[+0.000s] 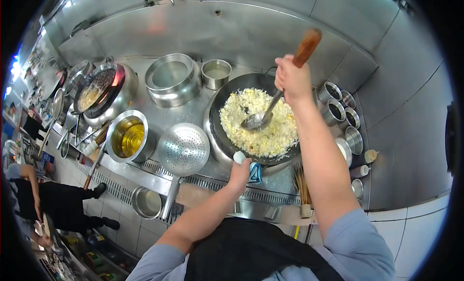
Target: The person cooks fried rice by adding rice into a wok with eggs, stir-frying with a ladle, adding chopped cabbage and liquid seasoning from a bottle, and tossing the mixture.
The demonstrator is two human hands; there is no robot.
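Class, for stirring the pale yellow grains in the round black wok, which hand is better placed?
Probably the right hand: it grips the wooden-handled metal ladle that reaches the grains. The left hand holds a blue-striped cloth at the near rim of the wok.

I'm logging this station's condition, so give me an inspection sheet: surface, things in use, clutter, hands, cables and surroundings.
Surface: steel counter, slotted drain along the near edge.
Things in use: dark wok holding rice-like food with yellow bits; ladle, its bowl in the wok.
Clutter: perforated strainer, pot of yellow liquid, bundle of thin sticks.
Hands: right hand grips the ladle; left hand at the wok's near rim beside a blue cloth, grip partly hidden.
Cables: nothing seen.
Surroundings: steel wall; co-worker at far left.
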